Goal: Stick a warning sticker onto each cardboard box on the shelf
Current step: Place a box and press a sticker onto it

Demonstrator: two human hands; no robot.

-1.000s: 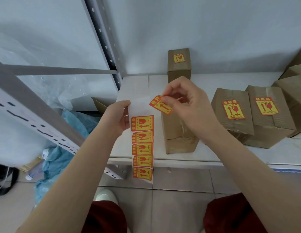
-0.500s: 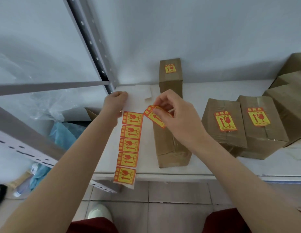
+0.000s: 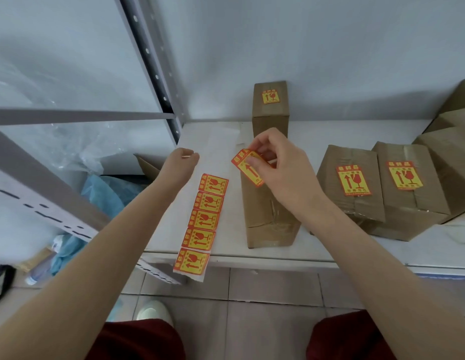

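The right hand [image 3: 283, 170] pinches a peeled yellow-and-red warning sticker [image 3: 248, 168] between thumb and fingertips, over the far left edge of the long unlabelled brown cardboard box [image 3: 267, 219] lying on the white shelf [image 3: 343, 252]. Just left of that box lies a white backing strip of five more stickers [image 3: 204, 222], its tail overhanging the shelf edge. The left hand [image 3: 182, 162] sits at the strip's far end; its fingers are hidden, so their grip cannot be told. Behind the box stands an upright stickered cardboard box [image 3: 270, 120]
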